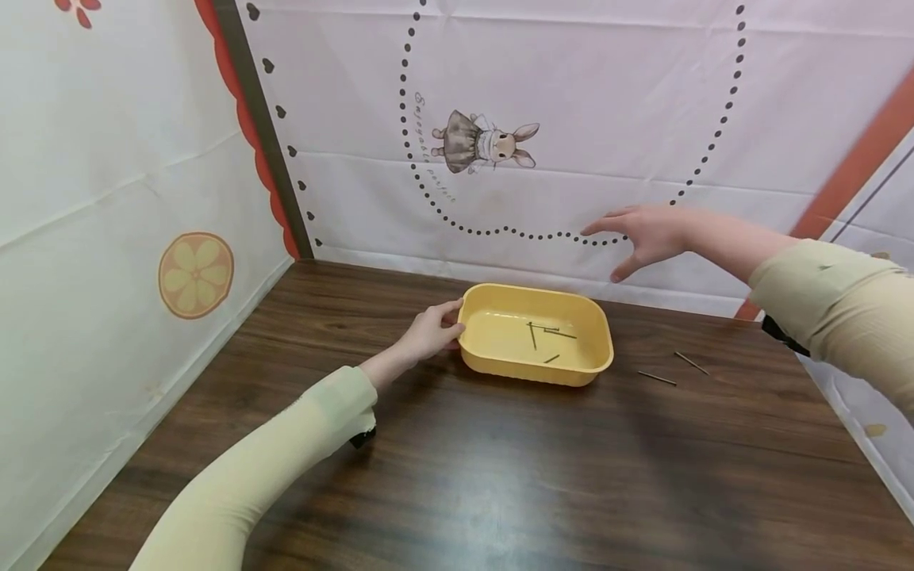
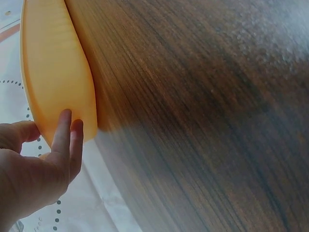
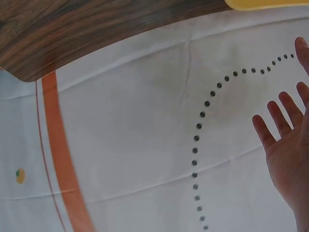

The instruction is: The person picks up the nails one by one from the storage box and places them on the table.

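Note:
A yellow plastic basin [image 1: 535, 371] rests on the dark wooden table. My left hand [image 1: 428, 329] holds its left end; in the left wrist view the thumb is at the rim and the fingers [image 2: 63, 125] lie against the outer wall. Inside the basin are several thin, dark, nail-like metal pieces [image 1: 560, 334]. Two more such pieces lie on the table to the right of the basin, a nearer one [image 1: 657, 378] and a farther one [image 1: 691, 363]. Raised above the basin's right end, my right hand [image 1: 653, 238] has its fingers spread and holds nothing.
A white printed cloth [image 1: 585, 159] with a rabbit figure hangs behind the table [image 1: 443, 468]. Another cloth [image 1: 107, 317] with an orange-slice print stands along the left edge. The basin's far side is close to the back cloth.

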{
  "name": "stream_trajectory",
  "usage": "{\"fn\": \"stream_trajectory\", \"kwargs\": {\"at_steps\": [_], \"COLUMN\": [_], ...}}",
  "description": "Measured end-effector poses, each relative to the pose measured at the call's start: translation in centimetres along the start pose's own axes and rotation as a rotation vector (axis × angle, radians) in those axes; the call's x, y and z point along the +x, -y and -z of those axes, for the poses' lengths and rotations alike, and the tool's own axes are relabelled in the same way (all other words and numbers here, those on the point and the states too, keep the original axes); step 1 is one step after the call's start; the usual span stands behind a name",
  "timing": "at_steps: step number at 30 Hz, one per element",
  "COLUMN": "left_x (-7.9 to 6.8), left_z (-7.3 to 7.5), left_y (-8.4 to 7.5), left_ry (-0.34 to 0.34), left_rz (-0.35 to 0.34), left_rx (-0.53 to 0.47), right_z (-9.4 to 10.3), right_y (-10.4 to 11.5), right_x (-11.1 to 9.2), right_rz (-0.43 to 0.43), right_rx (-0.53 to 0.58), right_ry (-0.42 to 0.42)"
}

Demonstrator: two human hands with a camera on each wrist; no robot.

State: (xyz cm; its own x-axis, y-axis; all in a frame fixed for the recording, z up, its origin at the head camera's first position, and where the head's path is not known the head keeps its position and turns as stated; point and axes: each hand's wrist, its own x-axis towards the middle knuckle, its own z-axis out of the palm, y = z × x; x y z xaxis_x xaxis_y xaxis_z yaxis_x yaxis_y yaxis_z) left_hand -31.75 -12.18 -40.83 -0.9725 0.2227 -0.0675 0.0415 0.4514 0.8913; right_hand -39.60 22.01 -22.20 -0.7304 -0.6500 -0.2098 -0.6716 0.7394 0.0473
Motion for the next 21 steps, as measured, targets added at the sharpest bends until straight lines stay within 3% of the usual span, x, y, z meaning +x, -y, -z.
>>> {"fn": "stream_trajectory", "kwargs": {"at_steps": [7, 21], "left_x": [-0.1, 0.1], "left_z": [0.0, 0.0], "left_y": [-0.3, 0.0], "left_ry": [-0.003, -0.008], "left_rz": [0.004, 0.004], "left_rx": [-0.004, -0.005], "right_z": [-1.6, -4.8], "right_y": [1.1, 3.8], "right_x": [1.9, 5.7], "right_rz": [0.085, 0.229], "right_rx": [0.032, 0.034], "right_ry": [0.01, 0.119]}}
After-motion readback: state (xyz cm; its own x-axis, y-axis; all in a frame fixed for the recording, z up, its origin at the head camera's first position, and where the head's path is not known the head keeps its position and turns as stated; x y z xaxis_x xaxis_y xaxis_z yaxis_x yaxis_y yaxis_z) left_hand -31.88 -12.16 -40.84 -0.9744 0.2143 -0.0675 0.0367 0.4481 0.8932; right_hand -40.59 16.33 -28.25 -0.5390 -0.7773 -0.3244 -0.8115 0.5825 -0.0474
